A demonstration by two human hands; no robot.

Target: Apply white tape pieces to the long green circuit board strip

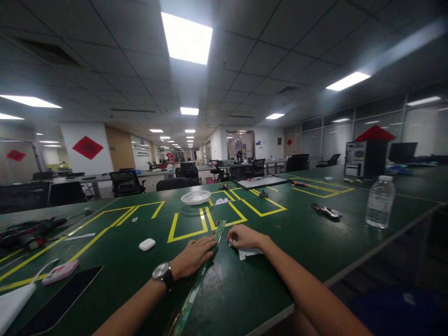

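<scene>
A long narrow green circuit strip [201,275] lies on the dark green table [297,252], running from the near edge toward the yellow tape marks. My left hand [193,255], with a wristwatch, rests flat on the strip with its fingers stretched out. My right hand [245,237] is closed just right of the strip's far end, pinching a small white thing; a white paper or cloth [249,253] lies under it.
A white earbud case [147,244], a pink object [60,272], a dark phone [59,303] and cables lie to the left. A white mesh dish [195,197] sits further back, a water bottle [380,201] at right. The table's edge runs diagonally at right. A person sits far off.
</scene>
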